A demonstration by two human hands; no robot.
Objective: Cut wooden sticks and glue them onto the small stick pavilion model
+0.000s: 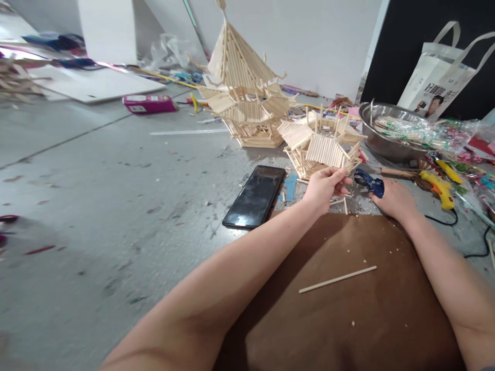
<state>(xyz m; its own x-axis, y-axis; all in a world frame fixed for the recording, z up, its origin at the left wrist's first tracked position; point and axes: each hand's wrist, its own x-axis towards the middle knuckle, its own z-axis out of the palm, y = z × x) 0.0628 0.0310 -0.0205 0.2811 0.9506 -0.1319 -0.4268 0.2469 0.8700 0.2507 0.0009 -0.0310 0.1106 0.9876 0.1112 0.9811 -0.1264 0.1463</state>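
Observation:
My left hand (328, 189) is closed in a pinch at the front right of a small wooden-stick pavilion model (328, 150); what its fingertips hold, if anything, is too small to make out. To the right, my right hand (396, 200) grips a dark blue hand tool (369, 183), its looped end pointing toward my left hand. Short cut stick pieces (345, 206) lie on the floor below my left hand. One longer thin wooden stick (337, 280) rests on the brown cloth (309, 330) in front of me.
Behind stands a taller stick pagoda (247, 111) with a pointed roof. A black phone (255, 197) lies left of my left hand. At right are a metal bowl (381, 141) of wrapped sticks, a yellow glue gun (439, 188) with its cord, and a white bag (433, 72).

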